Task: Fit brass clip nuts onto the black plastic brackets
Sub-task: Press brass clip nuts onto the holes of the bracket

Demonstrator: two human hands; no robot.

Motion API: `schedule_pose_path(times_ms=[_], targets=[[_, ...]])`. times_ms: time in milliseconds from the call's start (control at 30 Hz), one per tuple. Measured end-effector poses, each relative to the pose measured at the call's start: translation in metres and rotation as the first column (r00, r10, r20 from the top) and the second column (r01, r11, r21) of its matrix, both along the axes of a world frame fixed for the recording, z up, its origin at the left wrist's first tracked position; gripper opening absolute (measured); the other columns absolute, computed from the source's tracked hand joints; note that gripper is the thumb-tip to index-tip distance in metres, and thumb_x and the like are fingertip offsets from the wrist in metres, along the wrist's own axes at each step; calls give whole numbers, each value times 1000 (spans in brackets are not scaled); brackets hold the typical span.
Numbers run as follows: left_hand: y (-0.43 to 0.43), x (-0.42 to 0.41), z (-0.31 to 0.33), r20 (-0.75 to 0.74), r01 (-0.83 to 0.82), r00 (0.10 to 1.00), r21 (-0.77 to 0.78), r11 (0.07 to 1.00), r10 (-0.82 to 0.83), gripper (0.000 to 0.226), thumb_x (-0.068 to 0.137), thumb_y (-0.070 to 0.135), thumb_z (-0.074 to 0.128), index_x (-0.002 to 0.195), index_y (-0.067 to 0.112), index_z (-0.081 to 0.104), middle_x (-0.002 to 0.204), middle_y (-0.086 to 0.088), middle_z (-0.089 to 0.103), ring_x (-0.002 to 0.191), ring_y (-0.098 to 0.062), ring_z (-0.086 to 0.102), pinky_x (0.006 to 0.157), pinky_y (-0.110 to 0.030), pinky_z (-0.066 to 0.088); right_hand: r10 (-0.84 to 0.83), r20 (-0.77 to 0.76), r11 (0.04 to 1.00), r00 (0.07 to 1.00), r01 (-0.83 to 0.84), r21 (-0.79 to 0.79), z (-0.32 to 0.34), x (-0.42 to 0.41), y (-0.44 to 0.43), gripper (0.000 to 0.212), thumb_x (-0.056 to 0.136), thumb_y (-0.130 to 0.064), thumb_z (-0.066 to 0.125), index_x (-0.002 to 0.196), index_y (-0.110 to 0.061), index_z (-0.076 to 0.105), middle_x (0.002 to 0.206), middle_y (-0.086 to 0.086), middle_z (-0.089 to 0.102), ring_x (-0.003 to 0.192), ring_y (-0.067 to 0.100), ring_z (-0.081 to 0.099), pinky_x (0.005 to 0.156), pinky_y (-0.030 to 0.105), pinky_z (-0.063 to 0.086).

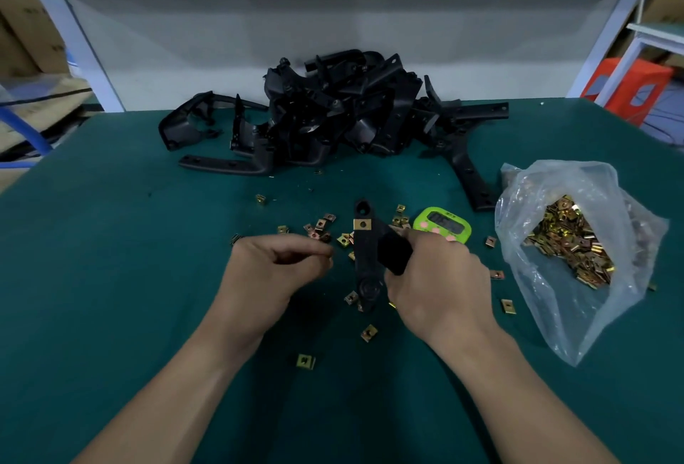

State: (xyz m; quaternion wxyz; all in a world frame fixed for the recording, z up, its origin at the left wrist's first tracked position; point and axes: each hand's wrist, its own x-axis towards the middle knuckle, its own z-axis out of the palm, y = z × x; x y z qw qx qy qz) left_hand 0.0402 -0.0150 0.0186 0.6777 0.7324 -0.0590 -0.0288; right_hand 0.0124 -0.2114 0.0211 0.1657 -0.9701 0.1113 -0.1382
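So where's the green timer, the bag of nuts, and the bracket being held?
timer (442,223): head view, on its grey display.
bag (555,315): head view, on its clear plastic wall, below the nuts.
bracket (361,252): head view, on the middle of its black strip.

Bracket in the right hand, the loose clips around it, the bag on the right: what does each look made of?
Bracket, gripped by the right hand: matte black with a moulded look, likely plastic. Loose clips: yellowish, some coppery, with small glints, so probably plated or brass-coloured sheet metal. Bag: thin clear plastic film, crinkled, with its contents showing through.
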Motion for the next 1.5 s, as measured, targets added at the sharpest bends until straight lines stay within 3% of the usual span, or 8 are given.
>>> schedule_pose_path(times_ms=[267,400,600,833,933,1100,1367,1500], targets=[[-4,-1,-4,-58,120,991,-36,992,-122,31,81,-8,76,91,20,83,93,-7,80,85,-15,72,81,-23,57,4,4,999,1000,-4,-41,-4,2,2,28,82,-43,71,108,-34,66,82,-4,69,81,33,67,64,31,35],[-4,-3,-4,-60,118,990,-98,988,-124,39,83,-14,71,93,22,84,93,-10,80,80,-16,75,67,-19,55,-8,22,1000,1000,9,-27,-4,1,2,28,82,-43,72,108,-35,67,83,-3,71,82,33,68,65,32,36],[-5,-5,4,-10,173,984,-231,957,-180,30,68,4,79,96,15,81,88,-16,79,70,-18,72,63,-23,58,-5,40,1000,999,6,-22,-2,-1,2,24,82,-40,71,105,-33,66,83,-2,70,81,35,68,65,32,35],[-4,-7,6,-41,272,958,-169,947,-282,59,82,-18,69,136,6,60,101,-18,78,78,-17,72,77,-23,56,23,-8,999,1000,-24,-31,-1,-3,7,15,84,-33,70,92,-29,58,67,-4,54,64,33,49,63,33,33],[0,-7,8,-62,288,948,-239,927,-311,61,80,-14,74,134,13,62,107,-21,76,87,-25,74,81,-25,57,10,0,997,1000,-10,-79,1,-4,6,13,85,-28,68,96,-30,61,60,-8,40,60,26,37,61,32,31],[1,-8,8,-151,289,927,-297,910,-343,59,74,-1,78,130,14,67,110,-24,75,95,-35,73,85,-30,59,-9,-15,987,1000,6,-159,10,-6,8,18,86,-16,58,98,-29,62,77,-3,64,70,30,60,62,31,33],[0,-11,5,-290,202,908,-332,921,-303,69,62,-4,80,128,10,67,103,-26,74,78,-25,73,63,-26,58,-54,38,949,998,63,-308,18,-11,16,23,81,-9,56,90,-29,61,65,-7,58,54,21,36,47,27,12],[0,-15,6,-335,171,901,-311,935,-276,56,58,-5,79,110,16,78,89,-17,76,71,-21,72,61,-26,58,-3,131,911,991,57,-409,22,-13,25,26,63,3,57,65,-23,59,47,-4,49,44,19,24,51,24,17]])
